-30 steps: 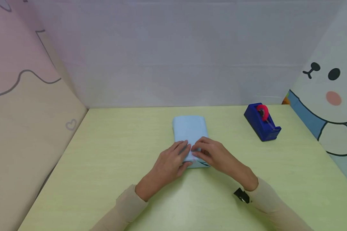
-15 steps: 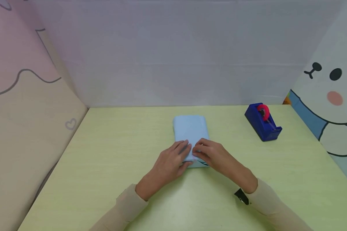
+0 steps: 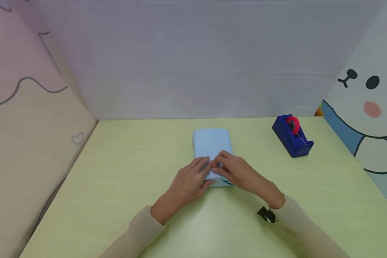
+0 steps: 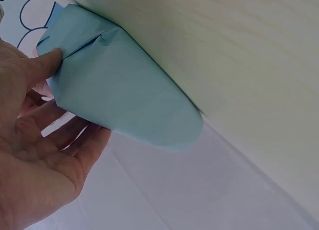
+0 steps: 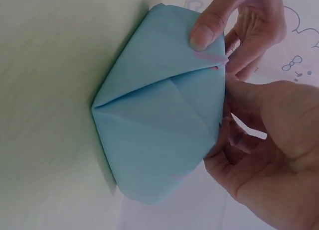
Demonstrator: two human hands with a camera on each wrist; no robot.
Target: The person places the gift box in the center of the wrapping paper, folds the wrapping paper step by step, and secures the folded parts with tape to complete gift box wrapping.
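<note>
Table point(image 3: 132, 154), wrapped package point(image 3: 211, 143), tape point(image 3: 297, 124) in dispenser point(image 3: 284, 139)

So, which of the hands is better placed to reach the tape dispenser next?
Probably the right hand: it is nearer the tape dispenser, while the left hand, farther away, rests on the blue package and could steady it.

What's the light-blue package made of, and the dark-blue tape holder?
The light-blue package looks wrapped in smooth, matte paper, judging by its crisp folds; its inside is hidden. The dark-blue tape holder is probably hard plastic, seeming slightly shiny with firm edges.
</note>
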